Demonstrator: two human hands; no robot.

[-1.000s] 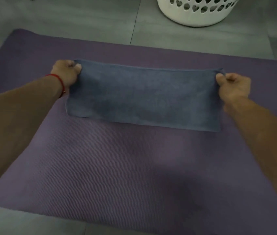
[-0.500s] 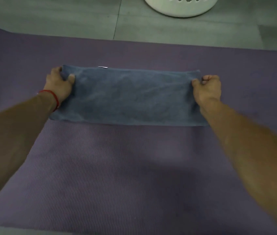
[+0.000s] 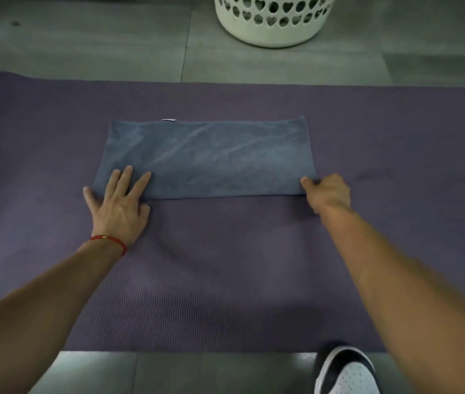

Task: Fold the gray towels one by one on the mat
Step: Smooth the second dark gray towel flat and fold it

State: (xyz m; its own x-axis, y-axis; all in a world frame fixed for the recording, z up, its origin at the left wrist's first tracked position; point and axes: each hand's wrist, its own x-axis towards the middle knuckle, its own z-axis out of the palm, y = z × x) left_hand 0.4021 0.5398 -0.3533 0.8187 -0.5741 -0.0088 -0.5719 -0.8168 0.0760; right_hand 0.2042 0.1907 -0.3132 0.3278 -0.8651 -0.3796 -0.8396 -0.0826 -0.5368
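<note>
Head view: a gray towel (image 3: 207, 159), folded into a long strip, lies flat on the purple mat (image 3: 225, 265). The left hand (image 3: 117, 207) rests open, fingers spread, pressing the towel's near left corner. The right hand (image 3: 328, 193) pinches the near right corner with curled fingers. A small white label (image 3: 168, 120) at the far edge is unreadable. Beyond stands a white laundry basket (image 3: 271, 21) with heart-shaped holes.

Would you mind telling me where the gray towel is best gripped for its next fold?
I would grip the gray towel at its two right corners, coming in from the right. It lies flat as a long strip, so the short end lifts over easily. The right hand already pinches the near right corner; the left hand presses the other end flat.
</note>
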